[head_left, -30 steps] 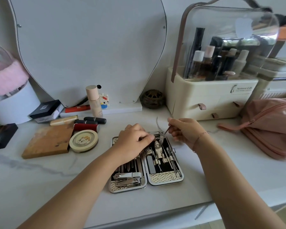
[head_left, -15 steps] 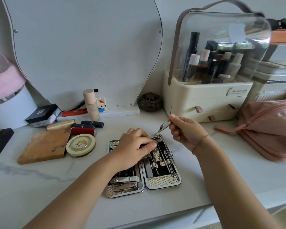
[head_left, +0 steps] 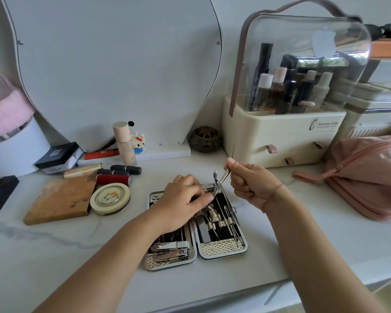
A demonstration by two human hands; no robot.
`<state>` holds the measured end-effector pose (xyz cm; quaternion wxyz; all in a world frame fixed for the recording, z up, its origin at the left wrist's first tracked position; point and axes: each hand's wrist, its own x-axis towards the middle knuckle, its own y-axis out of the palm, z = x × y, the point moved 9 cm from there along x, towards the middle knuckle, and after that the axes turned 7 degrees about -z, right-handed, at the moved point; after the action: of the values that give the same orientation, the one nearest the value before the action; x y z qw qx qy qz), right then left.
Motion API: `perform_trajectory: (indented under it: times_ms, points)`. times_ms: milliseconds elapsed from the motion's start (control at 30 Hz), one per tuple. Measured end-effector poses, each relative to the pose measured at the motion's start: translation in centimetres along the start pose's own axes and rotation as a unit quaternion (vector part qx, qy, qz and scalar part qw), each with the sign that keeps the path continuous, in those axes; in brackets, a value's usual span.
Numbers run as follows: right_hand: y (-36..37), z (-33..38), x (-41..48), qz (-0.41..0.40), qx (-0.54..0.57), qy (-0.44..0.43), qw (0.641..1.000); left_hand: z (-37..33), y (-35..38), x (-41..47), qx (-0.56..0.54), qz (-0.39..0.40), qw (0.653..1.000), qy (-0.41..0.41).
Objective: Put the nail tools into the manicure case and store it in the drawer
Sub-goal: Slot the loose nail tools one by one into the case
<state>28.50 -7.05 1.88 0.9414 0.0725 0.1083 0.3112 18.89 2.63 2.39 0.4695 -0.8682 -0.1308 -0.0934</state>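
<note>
Over the open manicure case (head_left: 224, 251), mid-frame: pinching a cuticle nipper (head_left: 221, 178) in right hand (head_left: 250, 181) for slotting; bracing it with left hand (head_left: 181, 199), grip unclear.

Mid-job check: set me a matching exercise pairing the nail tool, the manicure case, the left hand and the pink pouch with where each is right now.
1. nail tool
2. manicure case
3. left hand
4. pink pouch

A. lies open on the counter
B. fingertips on the case's far end
C. right side of the counter, apart from the case
D. pinched in the right hand

Pairs: 1-D, 2-A, 3-B, 4-C.
</note>
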Motion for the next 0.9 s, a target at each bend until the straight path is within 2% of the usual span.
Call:
perform_trajectory:
  times_ms: [200, 333, 500, 667, 800, 900]
  points:
    - [0.2, -0.6, 0.0, -0.001, 0.035, 0.032, 0.999, 0.1, -0.4, -0.2, -0.073, 0.018, 0.997, -0.034]
    - [-0.4, -0.8, 0.2, -0.030, 0.042, 0.037, 0.998, -0.2, -0.6, -0.5, -0.113, 0.037, 0.992, -0.047]
    - [-0.6, -0.4, 0.1, -0.070, -0.098, -0.017, 0.993, -0.7, -1.2, -0.5, -0.192, 0.017, 0.980, -0.047]
    - [0.0, 0.1, 0.1, -0.078, -0.220, -0.059, 0.971, -1.1, -1.5, -0.4, -0.197, -0.007, 0.980, -0.028]
    - [1.1, 0.1, 0.0, -0.044, -0.291, -0.060, 0.954, -1.0, -2.3, -0.4, -0.166, -0.055, 0.984, -0.017]
    - [1.7, 0.0, -0.2, -0.014, -0.301, -0.045, 0.952, -0.6, -2.8, -0.4, -0.160, -0.083, 0.983, -0.021]
